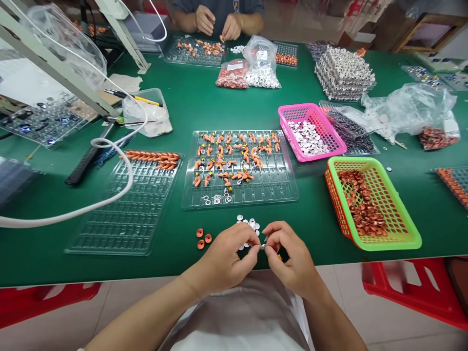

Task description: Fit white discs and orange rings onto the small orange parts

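Near the table's front edge, my left hand (234,251) and my right hand (290,256) meet fingertip to fingertip. Both pinch a small silvery-white piece (262,246), too small to make out fully. A bit of orange and yellow (280,257) shows beside my right fingers. Just behind my left hand lie loose white discs (252,223), some covered by the fingers. Three copper-coloured round cups (201,243) lie to its left. Farther back is a clear compartment tray (270,192) bearing several orange curved parts (220,151) and white rings (218,199).
At the right stand a pink basket (338,146) of white pieces and a green basket (400,204) of copper-coloured pieces. Left are another clear tray (120,214), a white cable (128,180) and a hammer (86,161). Across the table, a co-worker's hands (219,23) handle small parts.
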`<state>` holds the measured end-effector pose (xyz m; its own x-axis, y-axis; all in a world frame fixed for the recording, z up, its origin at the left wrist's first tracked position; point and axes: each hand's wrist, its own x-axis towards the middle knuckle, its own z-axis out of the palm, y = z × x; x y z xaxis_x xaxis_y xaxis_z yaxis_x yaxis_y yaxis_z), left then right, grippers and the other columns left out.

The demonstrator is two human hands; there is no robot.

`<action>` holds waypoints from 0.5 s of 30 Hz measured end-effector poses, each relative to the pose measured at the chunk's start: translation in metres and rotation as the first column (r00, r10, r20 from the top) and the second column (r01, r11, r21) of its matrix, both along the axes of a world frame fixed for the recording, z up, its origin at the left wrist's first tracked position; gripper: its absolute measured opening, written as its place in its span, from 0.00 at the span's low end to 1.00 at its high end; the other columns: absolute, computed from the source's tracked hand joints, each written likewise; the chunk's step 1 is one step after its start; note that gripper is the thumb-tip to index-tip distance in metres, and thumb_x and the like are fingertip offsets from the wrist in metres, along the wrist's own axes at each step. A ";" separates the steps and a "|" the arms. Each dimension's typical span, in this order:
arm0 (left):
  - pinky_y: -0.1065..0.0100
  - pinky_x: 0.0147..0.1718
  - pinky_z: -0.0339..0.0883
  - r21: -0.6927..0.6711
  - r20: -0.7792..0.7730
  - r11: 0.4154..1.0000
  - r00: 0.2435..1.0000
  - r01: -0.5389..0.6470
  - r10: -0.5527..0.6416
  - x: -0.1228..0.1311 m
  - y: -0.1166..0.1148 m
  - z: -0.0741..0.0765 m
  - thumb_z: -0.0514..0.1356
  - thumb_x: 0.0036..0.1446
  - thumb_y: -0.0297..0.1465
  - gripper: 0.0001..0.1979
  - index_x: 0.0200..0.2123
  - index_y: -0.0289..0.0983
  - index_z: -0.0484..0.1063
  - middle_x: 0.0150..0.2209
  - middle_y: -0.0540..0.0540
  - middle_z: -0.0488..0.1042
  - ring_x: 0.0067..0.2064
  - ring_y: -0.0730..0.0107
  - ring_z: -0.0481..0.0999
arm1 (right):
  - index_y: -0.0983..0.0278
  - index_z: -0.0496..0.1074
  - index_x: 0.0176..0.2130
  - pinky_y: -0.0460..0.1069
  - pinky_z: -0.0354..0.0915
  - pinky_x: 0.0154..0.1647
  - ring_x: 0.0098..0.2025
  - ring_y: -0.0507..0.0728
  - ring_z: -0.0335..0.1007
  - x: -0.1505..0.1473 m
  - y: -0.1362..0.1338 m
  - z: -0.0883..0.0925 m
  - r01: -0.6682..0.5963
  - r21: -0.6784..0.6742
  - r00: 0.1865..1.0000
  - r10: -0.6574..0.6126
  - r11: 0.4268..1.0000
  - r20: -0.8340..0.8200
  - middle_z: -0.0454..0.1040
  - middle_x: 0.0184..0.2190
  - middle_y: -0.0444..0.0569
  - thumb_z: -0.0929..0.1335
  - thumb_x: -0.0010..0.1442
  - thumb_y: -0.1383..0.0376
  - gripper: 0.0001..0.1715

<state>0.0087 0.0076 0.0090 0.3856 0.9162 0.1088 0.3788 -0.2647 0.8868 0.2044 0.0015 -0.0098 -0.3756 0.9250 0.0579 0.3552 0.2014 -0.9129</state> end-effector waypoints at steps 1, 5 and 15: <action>0.69 0.33 0.64 -0.019 0.011 1.000 1.000 0.012 -0.012 0.000 0.000 0.001 0.54 0.60 0.23 0.07 0.31 0.37 0.69 0.29 0.48 0.72 0.32 0.69 0.69 | 0.61 0.65 0.33 0.48 0.66 0.34 0.35 0.53 0.68 0.001 0.000 0.000 -0.003 -0.017 1.000 0.003 1.000 -0.015 0.69 0.44 0.51 0.65 0.61 0.73 0.07; 0.69 0.32 0.65 -0.127 0.076 0.990 0.996 0.060 -0.051 0.000 0.002 0.005 0.53 0.61 0.25 0.08 0.29 0.37 0.67 0.29 0.48 0.71 0.32 0.70 0.68 | 0.61 0.64 0.32 0.48 0.66 0.35 0.37 0.53 0.68 0.002 0.001 0.003 -0.041 -0.094 0.994 0.031 0.995 -0.107 0.70 0.43 0.50 0.65 0.62 0.71 0.07; 0.69 0.33 0.67 -0.235 0.160 0.967 0.985 0.096 -0.059 0.000 0.003 0.004 0.54 0.61 0.26 0.08 0.29 0.37 0.69 0.30 0.47 0.72 0.32 0.70 0.69 | 0.62 0.67 0.32 0.51 0.69 0.42 0.44 0.58 0.69 0.005 0.002 -0.004 -0.059 -0.107 0.983 0.039 0.993 -0.179 0.70 0.44 0.53 0.65 0.64 0.68 0.07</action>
